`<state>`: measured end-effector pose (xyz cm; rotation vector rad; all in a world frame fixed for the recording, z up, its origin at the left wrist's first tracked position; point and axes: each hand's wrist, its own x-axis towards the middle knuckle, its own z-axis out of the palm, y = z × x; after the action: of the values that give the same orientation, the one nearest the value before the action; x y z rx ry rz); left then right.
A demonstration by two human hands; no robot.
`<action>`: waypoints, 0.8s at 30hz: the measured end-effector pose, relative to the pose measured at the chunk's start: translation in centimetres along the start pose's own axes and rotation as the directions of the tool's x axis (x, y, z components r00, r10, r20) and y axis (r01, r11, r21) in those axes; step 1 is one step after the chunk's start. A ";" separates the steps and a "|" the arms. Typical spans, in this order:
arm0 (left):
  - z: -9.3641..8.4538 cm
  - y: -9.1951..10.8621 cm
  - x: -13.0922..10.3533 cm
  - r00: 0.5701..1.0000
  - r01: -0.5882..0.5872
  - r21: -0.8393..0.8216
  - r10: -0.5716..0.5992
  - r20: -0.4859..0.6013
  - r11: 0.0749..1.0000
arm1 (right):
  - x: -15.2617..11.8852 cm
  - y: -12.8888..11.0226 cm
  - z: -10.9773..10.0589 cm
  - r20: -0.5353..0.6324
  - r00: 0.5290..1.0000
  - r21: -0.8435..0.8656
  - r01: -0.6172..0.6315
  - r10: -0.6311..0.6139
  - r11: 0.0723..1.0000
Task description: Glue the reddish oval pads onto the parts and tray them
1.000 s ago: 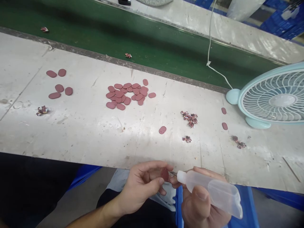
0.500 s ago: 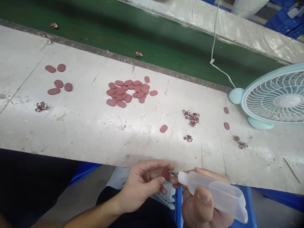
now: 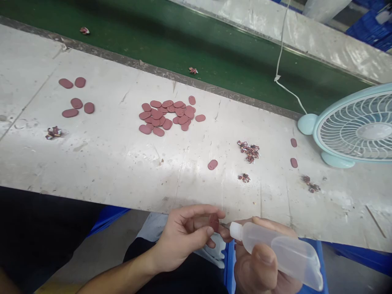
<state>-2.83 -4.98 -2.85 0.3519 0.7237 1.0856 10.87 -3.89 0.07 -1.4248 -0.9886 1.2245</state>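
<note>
My left hand (image 3: 180, 234) pinches a small reddish-brown oval disc (image 3: 214, 223) between thumb and fingers, just off the table's front edge. My right hand (image 3: 260, 267) is wrapped round a translucent squeeze bottle (image 3: 290, 253) with a white cap, tilted so that its thin nozzle points at the disc. The nozzle tip is at or very near the disc; whether it touches, I cannot tell. Past my hands on the table lie a single oval disc (image 3: 212, 164), a small brown-and-white figure (image 3: 244, 178) and a cluster of similar figures (image 3: 249, 152).
A pile of oval discs (image 3: 157, 115) lies mid-table, several more at the left. Two discs (image 3: 294, 162) and some small figures (image 3: 310, 184) lie near a light-blue fan (image 3: 361, 126) at right. Behind the white table (image 3: 116, 163) runs a green belt (image 3: 147, 45) carrying two small pieces.
The two small pieces on the green belt have moved to the right. My hands keep nearly the same pose around the disc and bottle. The view has shifted slightly.
</note>
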 end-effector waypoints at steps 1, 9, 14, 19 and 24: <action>0.0 0.0 0.0 1.000 -0.004 -0.009 0.004 -0.002 1.000 | 0.1 -0.1 -0.1 0.007 1.000 -0.002 -0.011 0.011 1.000; 0.1 0.0 0.1 1.000 -0.009 -0.054 0.008 -0.015 0.999 | -0.6 -0.4 0.3 -0.252 0.927 -0.150 0.245 -0.276 0.958; 0.0 0.0 0.1 1.000 -0.008 -0.034 0.007 -0.013 0.999 | -0.9 -0.6 1.1 -0.323 0.902 -0.160 0.247 -0.287 0.956; -0.4 0.1 0.1 0.999 -0.038 -0.034 0.037 -0.004 0.999 | 2.2 -1.7 -2.7 -0.096 0.994 0.453 0.002 0.047 0.891; -0.9 0.3 0.1 0.991 -0.130 -0.025 0.130 0.024 0.991 | 8.1 0.7 -10.1 0.327 0.908 0.937 -0.276 0.261 -0.212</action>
<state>-3.63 -4.82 -3.32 0.3967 0.6718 1.2097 22.14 2.23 -1.98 -0.1993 0.5592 1.6632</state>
